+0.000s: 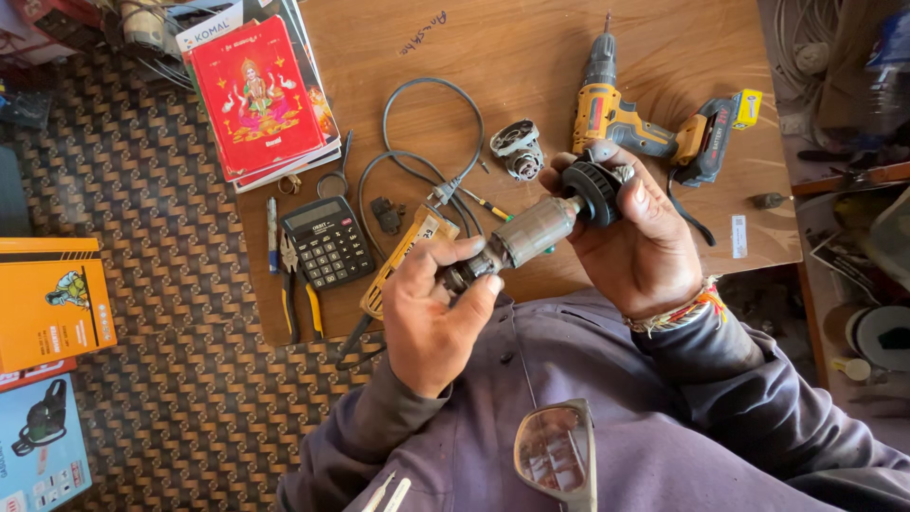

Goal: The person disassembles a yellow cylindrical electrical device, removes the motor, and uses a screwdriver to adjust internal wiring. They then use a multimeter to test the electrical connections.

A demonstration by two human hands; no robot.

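Up above the wooden table (531, 57), a motor rotor (531, 232) (grey winding, black fan at one end) held level between both hands: left hand (431, 308) pinching the shaft end with thumb and fingertips, right hand (640, 242) curled round the black fan (592, 190), fingers pressed together. On the table beyond the rotor, a yellow cordless drill (616, 114), a grey cable (427, 142) and a calculator (327, 242), with pliers (299, 294) just beside the calculator.

hands (531, 275): 2 | armature (531, 232): 1 | cordless drill (626, 118): 1 | calculator (327, 242): 1 | pliers (296, 294): 1 | orange box (52, 303): 1
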